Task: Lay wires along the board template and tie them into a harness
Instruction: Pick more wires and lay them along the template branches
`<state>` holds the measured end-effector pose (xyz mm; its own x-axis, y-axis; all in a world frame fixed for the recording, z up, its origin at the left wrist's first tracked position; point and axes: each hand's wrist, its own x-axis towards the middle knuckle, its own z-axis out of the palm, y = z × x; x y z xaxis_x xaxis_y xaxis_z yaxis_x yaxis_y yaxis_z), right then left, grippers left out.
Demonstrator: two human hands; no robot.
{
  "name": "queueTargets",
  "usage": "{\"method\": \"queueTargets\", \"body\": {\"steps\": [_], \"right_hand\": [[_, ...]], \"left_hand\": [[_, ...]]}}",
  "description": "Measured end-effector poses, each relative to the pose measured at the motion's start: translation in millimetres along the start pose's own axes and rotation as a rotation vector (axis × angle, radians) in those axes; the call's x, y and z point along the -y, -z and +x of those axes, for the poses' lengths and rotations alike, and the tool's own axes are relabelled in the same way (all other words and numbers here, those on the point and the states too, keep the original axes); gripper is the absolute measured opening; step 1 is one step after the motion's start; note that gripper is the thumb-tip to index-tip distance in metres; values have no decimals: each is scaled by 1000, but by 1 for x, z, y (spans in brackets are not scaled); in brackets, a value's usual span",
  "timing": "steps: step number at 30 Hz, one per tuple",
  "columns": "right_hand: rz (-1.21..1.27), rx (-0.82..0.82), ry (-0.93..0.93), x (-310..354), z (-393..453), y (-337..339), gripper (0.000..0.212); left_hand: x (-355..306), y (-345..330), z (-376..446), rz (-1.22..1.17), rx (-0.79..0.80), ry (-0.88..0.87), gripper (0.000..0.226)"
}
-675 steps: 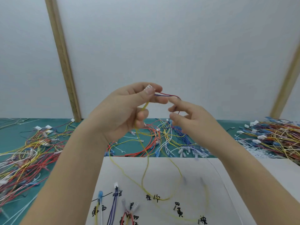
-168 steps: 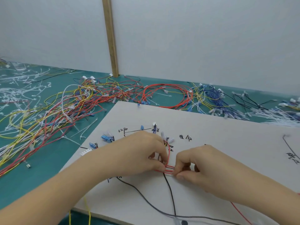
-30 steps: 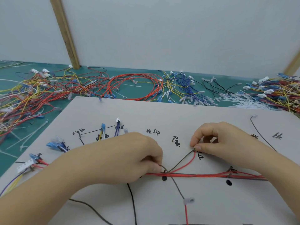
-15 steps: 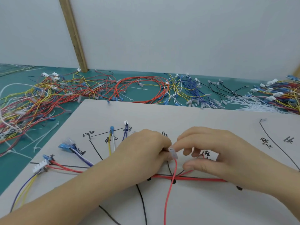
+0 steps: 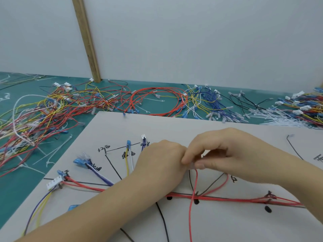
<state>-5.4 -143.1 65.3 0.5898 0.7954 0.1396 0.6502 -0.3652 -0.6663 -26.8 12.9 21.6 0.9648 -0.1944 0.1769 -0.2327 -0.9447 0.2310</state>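
Note:
A white board template (image 5: 174, 123) with black drawn lines and handwritten labels lies in front of me. A bundle of red wires (image 5: 236, 199) runs along its horizontal line. My right hand (image 5: 227, 154) pinches the clear terminal end of a loose red wire (image 5: 193, 198) that hangs down across the bundle. My left hand (image 5: 160, 163) is curled with its fingers against the same spot, next to the right fingertips; what it holds is hidden. Yellow, white and purple wires with blue and white connectors (image 5: 54, 181) lie on the board's left branches.
Piles of red, yellow and blue wires (image 5: 43, 112) cover the green mat on the left and along the back. White cable ties (image 5: 276, 117) and more wires lie at the back right. A wooden strip (image 5: 86, 39) leans on the white wall.
My hands stay together over the middle of the board. The red wire's terminal has shifted slightly right and lower, from my left fingertips into my right hand's pinch. The view has moved closer.

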Motion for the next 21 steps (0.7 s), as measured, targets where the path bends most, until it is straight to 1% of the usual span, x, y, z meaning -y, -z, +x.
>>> {"method": "queueTargets", "body": {"steps": [2,5,7,9,11,13,15,17,21], "right_hand": [[92,-97,-83,-4,6,2,21],[334,-260,-268,-18,16,4,25],[465,-302,-398,-28,24,3,23],[507,-318,-475,-35,31,3,20],[480,-312,-504,-39,38,3,16],[411,-280,-524,-42,43,1,13],[361,-245,-549,-45,47,-3,11],[325,-219,-561,-45,52,-8,10],[181,-185,-510,-41,60,-11,17]], "left_hand": [[1,-2,3,15,-20,-38,26],[7,-6,7,6,-64,-81,29],[12,-5,8,-27,-113,-91,30],[16,-2,10,-127,-176,-71,26],[21,4,10,-224,-235,-42,23],[23,11,11,-282,-264,-49,16],[25,18,10,-252,-223,-49,12],[25,21,8,-183,-163,-28,15],[25,27,7,-99,-66,-59,17]]}}
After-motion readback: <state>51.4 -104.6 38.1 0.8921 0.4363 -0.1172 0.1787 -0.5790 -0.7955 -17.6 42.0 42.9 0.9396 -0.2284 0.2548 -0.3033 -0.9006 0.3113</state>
